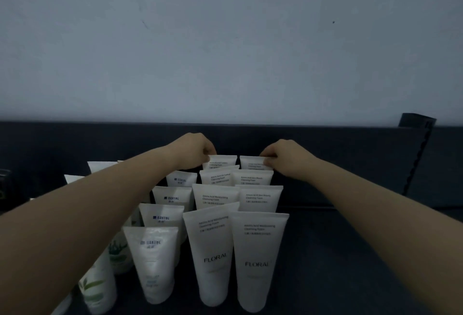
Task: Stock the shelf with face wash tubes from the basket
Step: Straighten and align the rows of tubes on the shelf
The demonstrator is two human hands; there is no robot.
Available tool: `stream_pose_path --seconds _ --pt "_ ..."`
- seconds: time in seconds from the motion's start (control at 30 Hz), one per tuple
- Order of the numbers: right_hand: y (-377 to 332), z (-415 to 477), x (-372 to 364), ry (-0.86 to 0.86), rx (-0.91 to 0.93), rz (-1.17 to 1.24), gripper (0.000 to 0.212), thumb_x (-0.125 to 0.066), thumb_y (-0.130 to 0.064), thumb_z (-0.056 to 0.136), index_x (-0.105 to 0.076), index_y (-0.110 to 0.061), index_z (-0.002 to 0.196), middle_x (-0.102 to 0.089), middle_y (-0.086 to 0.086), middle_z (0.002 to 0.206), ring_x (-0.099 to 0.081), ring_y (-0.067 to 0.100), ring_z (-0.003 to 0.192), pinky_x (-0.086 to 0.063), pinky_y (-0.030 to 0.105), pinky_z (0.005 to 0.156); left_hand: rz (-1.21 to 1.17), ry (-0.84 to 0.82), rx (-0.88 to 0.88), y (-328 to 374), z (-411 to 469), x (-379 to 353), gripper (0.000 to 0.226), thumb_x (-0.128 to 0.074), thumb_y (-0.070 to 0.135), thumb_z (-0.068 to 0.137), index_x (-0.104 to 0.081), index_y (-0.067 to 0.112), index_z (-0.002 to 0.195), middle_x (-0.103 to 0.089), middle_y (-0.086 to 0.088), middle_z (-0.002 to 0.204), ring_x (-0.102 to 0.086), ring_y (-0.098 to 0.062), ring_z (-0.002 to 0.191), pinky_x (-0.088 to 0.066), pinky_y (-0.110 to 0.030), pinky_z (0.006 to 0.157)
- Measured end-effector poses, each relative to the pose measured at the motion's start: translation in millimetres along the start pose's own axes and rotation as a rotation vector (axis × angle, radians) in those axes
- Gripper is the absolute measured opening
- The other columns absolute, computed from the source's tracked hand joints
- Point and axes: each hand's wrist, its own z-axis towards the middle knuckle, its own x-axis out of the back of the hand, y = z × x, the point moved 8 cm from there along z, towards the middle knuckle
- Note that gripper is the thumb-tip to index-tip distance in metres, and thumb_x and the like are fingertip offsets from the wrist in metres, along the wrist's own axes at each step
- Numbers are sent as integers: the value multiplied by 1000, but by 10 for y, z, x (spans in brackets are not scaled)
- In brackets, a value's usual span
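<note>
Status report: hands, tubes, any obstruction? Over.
Left hand pinches top of rear-left tube; right hand, top of rear-right tube. Both upright behind the FLORAL rows. Nothing in the way; basket out of view.

dark shelf (338,252), rows of upright white tubes (258,259)

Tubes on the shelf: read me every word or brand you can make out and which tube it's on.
"FLORAL": front left tube, front right tube.
"Amino Acid Moisturizing Cleansing Foam": same two.
"Amino Acid Skin Beauty Cleansing Foam": second right tube.
"Amino Acid Oil Control Cleansing Foam": third left tube.
"MANTING": shiny tube beside them.
Smaller print everywhere: too blurred.
</note>
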Motion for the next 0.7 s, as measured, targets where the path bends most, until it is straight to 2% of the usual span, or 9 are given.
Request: stream_pose_path --seconds 0.1,0.17,0.2,0.3,0.37,0.43,0.57,0.7 --pt "-21 -55 177 157 34 6 34 -53 -22 95 -60 -18 128 -58 3 132 -54 17 119 -38 22 95 34 -10 6 -7 -25 18 31 -55 12 93 -62 16 123 -63 0 124 -57 -15 113 -41 -21 90" --pt "-48 -125 327 266 65 71 27 -56 -24 93 -66 -20 118 -65 -1 121 -58 13 109 -40 20 90 65 47 -3 -11 -61 120 36 -57 14 92 -58 16 128 -59 0 129 -55 -17 118 -40 -25 98" --pt "-62 -157 358 264 78 121 24 -57 -24 93 -69 -20 113 -67 -3 114 -59 10 103 -41 19 86 51 99 -10 -3 -95 201 36 -59 16 91 -59 16 127 -60 0 128 -55 -17 116 -41 -25 98" --pt "-127 -232 308 132 111 191 19 -60 -29 91 -72 -23 104 -67 -12 98 -59 3 95 -44 20 84 -59 197 -39 63 -228 392 22 -62 23 90 -68 19 111 -68 5 111 -60 -10 100 -42 -19 86" --pt "-164 -263 202 19 108 184 21 -62 -34 89 -72 -25 105 -66 -15 97 -60 4 98 -43 20 86 -89 123 -54 131 -302 359 19 -64 32 88 -71 24 103 -68 12 98 -59 -5 93 -42 -19 81" --pt "-186 -285 65 -87 92 162 25 -64 -36 88 -71 -25 109 -65 -14 103 -59 4 101 -42 21 89 -76 8 -65 187 -350 233 21 -66 39 85 -71 28 103 -65 19 93 -59 -1 91 -42 -19 83" --pt "-245 -301 -81 -150 82 148 24 -60 -25 91 -69 -19 113 -69 -6 108 -63 9 99 -48 27 91 -24 -101 -58 211 -367 -4 30 -66 29 87 -67 22 115 -67 12 104 -60 -3 92 -46 -23 93" --pt "-252 -297 -84 -132 73 136 22 -58 -21 93 -70 -18 111 -70 -2 105 -64 12 97 -50 28 90 -48 -116 -44 207 -354 -84 29 -64 21 89 -67 17 117 -70 4 107 -66 -11 90 -52 -31 91"
